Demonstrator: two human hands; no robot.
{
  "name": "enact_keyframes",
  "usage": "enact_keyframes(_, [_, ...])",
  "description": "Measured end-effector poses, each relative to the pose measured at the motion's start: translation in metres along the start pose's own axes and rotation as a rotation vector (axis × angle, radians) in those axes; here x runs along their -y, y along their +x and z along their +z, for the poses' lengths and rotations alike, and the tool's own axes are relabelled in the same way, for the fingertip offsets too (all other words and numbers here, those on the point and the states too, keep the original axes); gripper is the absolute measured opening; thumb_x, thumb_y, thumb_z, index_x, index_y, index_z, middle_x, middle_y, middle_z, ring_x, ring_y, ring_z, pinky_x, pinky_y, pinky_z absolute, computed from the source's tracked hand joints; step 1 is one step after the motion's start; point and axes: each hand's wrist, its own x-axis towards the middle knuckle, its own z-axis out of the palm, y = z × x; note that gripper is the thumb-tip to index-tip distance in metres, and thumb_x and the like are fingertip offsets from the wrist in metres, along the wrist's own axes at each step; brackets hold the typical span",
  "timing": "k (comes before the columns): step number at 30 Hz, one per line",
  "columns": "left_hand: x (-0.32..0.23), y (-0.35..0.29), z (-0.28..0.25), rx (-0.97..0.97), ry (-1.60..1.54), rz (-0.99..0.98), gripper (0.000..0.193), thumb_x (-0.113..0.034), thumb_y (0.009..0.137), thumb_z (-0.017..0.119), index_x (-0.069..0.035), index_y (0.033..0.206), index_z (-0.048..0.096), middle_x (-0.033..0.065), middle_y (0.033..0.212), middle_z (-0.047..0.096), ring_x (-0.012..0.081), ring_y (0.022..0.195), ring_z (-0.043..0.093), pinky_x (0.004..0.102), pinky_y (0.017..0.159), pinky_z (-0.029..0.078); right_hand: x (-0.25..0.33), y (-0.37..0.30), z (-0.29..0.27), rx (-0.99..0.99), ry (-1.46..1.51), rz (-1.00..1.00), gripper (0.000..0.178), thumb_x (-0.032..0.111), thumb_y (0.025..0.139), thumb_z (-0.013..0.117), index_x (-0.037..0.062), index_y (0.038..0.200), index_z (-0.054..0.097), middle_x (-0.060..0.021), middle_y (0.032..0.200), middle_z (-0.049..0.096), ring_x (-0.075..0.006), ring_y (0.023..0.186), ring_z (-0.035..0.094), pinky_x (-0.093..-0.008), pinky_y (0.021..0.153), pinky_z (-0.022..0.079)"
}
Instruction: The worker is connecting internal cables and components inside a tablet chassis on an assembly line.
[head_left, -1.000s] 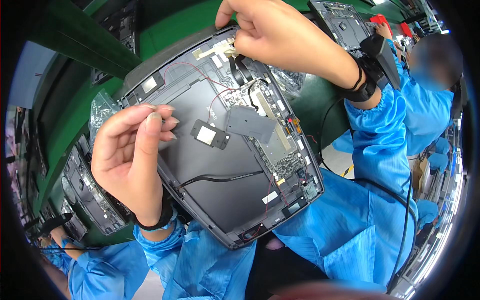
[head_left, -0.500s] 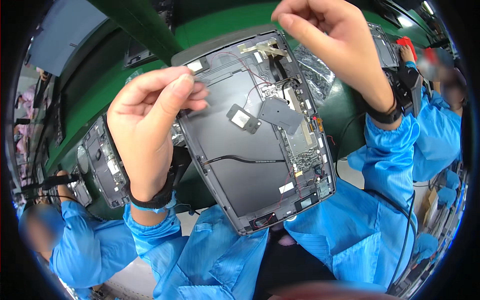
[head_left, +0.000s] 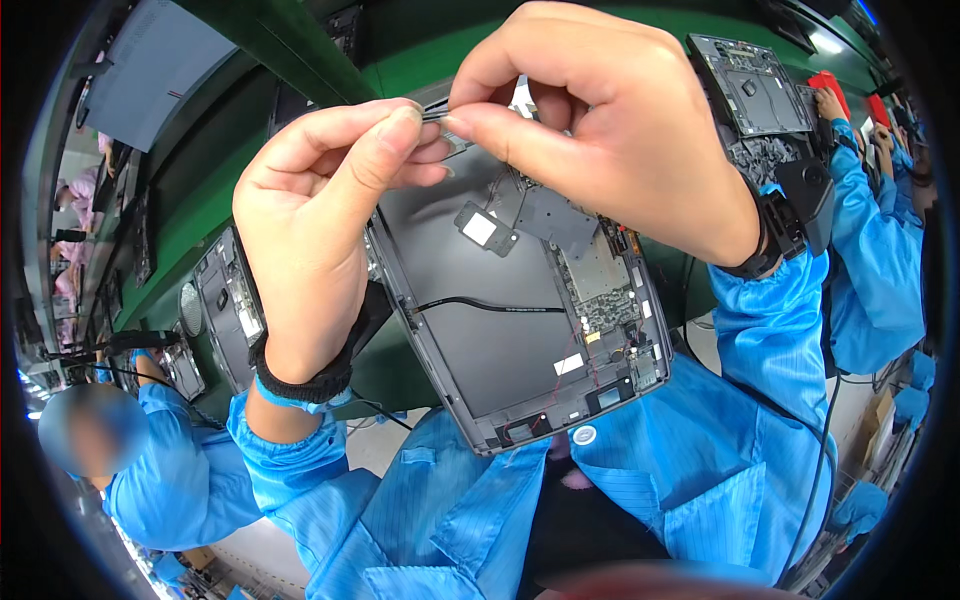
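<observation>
My left hand (head_left: 315, 200) and my right hand (head_left: 630, 130) meet above the far end of an opened tablet-like device (head_left: 480, 365). Between their pinched fingertips runs a thin dark strip with light edges (head_left: 434, 112); its exact kind is too small to tell. Inside the dark housing, a small black module with a white label (head_left: 485, 230) lies loose beside a flat grey plate (head_left: 562, 222). A black cable (head_left: 490, 303) crosses the housing's middle. Circuit boards (head_left: 605, 290) line its right side, with thin red wires near the bottom. My right hand hides the upper right corner.
Another opened device (head_left: 750, 88) lies at the far right, above crumpled clear plastic (head_left: 775, 158). One more (head_left: 225, 300) stands at left. Co-workers in blue sleeves (head_left: 190, 490) are on both sides. A green post (head_left: 290, 50) rises at the bench's far side.
My right hand has come down and left to meet my left hand, and both now pinch the thin dark strip. My left hand has risen slightly to the right.
</observation>
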Motion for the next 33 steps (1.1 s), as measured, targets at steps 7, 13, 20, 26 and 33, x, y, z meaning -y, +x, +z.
enact_keyframes(7, [0.007, 0.006, 0.001, 0.031, -0.072, 0.168, 0.017, -0.003, 0.089, 0.066, 0.005, 0.103, 0.064, 0.0159, 0.102, 0.068, 0.0192, 0.085, 0.068, 0.0310, 0.079, 0.057, 0.008, -0.001, 0.001, 0.141, 0.119, 0.173, 0.007, 0.007, 0.082, 0.071, 0.0023, 0.086, 0.068, -0.0012, 0.076, 0.062, -0.0055, 0.060, 0.051, -0.0203, 0.053, 0.038])
enact_keyframes(13, [-0.003, 0.009, -0.006, 0.065, 0.174, 0.105, 0.016, -0.001, 0.093, 0.058, 0.005, 0.108, 0.062, 0.0169, 0.104, 0.067, 0.0198, 0.092, 0.067, 0.0312, 0.082, 0.056, -0.004, -0.007, 0.011, 0.044, 0.128, 0.131, 0.007, 0.005, 0.081, 0.071, 0.0017, 0.086, 0.067, -0.0012, 0.073, 0.060, -0.0035, 0.055, 0.046, -0.0202, 0.048, 0.033])
enact_keyframes(20, [-0.007, 0.019, -0.001, 0.174, 0.706, 0.179, 0.039, 0.008, 0.090, 0.055, 0.004, 0.129, 0.053, 0.0095, 0.093, 0.069, 0.0135, 0.084, 0.065, 0.0245, 0.076, 0.053, -0.018, 0.003, 0.015, -0.075, -0.088, -0.189, 0.007, 0.010, 0.075, 0.069, 0.0063, 0.078, 0.064, -0.0084, 0.071, 0.060, -0.0260, 0.068, 0.062, -0.0358, 0.058, 0.049])
enact_keyframes(26, [-0.021, 0.030, 0.011, 0.244, 0.755, 0.144, 0.045, 0.009, 0.088, 0.056, 0.001, 0.131, 0.050, 0.0083, 0.086, 0.068, 0.0106, 0.078, 0.063, 0.0217, 0.071, 0.051, -0.033, 0.008, -0.002, 0.152, -0.377, -0.437, 0.014, 0.006, 0.075, 0.065, 0.0024, 0.085, 0.056, -0.0055, 0.072, 0.053, -0.0191, 0.065, 0.056, -0.0295, 0.055, 0.047])
enact_keyframes(33, [-0.011, 0.054, 0.013, 0.348, 0.654, 0.153, 0.037, 0.005, 0.089, 0.057, 0.001, 0.126, 0.055, 0.0093, 0.091, 0.070, 0.0113, 0.079, 0.063, 0.0225, 0.074, 0.051, -0.037, 0.007, -0.019, 0.028, -0.313, -0.394, 0.014, 0.008, 0.072, 0.064, 0.0051, 0.081, 0.053, -0.0088, 0.076, 0.051, -0.0275, 0.071, 0.055, -0.0351, 0.059, 0.049])
